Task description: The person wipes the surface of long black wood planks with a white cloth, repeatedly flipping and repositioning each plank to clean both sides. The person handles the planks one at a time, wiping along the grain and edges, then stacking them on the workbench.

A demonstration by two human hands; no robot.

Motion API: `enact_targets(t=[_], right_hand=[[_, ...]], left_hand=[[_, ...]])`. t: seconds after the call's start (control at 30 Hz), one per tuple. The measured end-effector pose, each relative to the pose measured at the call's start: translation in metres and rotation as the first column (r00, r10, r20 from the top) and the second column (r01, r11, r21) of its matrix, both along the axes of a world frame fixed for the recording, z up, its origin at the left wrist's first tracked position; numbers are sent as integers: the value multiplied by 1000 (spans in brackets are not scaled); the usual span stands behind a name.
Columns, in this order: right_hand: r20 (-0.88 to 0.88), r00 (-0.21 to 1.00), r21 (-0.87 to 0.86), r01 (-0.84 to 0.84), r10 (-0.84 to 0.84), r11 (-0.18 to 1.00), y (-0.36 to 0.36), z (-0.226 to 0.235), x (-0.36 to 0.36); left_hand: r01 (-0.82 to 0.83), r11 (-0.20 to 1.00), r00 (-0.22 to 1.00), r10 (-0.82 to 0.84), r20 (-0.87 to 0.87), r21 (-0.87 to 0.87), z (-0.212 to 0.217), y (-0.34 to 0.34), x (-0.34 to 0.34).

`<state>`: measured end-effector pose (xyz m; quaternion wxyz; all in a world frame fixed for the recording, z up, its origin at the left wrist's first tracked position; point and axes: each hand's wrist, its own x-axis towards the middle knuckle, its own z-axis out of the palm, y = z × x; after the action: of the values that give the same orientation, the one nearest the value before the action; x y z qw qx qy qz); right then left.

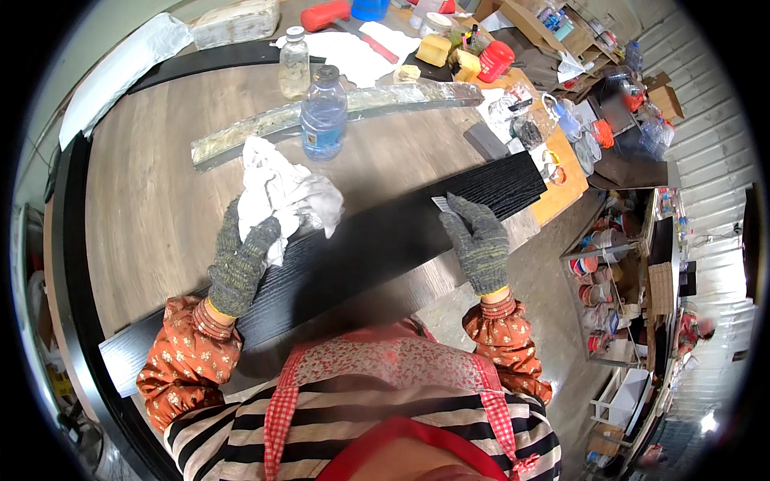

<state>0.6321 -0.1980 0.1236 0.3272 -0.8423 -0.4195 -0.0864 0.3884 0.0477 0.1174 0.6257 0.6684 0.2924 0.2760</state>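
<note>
My left hand [241, 268], in a grey knitted glove, grips a crumpled white cloth [281, 188] above the left half of a long black wood-grain board [365, 244]. The board lies slantwise across the table, its right end farther from me. My gloved right hand [481, 248] pinches a small flat, pale blade-like piece [441, 204] between thumb and fingers, over the board's right half. Its exact kind is hard to make out. Beyond the cloth stands a clear plastic bottle [323, 120] with a dark cap, in front of a long greyish bar [377, 104].
The wood-grain table [144, 208] has a black left edge [72, 272]. Farther back are a glass jar [294, 68], a red-headed mallet [325, 14], yellow sponges [434, 50] and a red container [496, 61]. A small grey block [485, 143] lies beyond the board. Shelves with tubs [597, 293] stand at right.
</note>
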Motion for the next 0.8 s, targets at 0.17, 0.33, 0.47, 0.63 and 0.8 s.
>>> enact_targets(t=[0.17, 0.33, 0.47, 0.63, 0.8], right_hand=[[-43, 996, -198, 63, -73, 978, 15, 10, -3], [141, 989, -188, 66, -39, 980, 15, -2, -5], [220, 975, -165, 10, 26, 986, 14, -1, -6], [227, 974, -203, 50, -2, 978, 1, 2, -9], [428, 871, -212, 357, -241, 910, -62, 45, 99]], left_hand=[[31, 990, 995, -18, 98, -136, -3, 0, 1], [1, 980, 986, 33, 166, -200, 0, -2, 0], [-6, 989, 992, 25, 125, -149, -5, 0, -5], [44, 996, 990, -33, 134, -83, -5, 3, -1], [52, 970, 982, -6, 190, -238, -67, 40, -15]])
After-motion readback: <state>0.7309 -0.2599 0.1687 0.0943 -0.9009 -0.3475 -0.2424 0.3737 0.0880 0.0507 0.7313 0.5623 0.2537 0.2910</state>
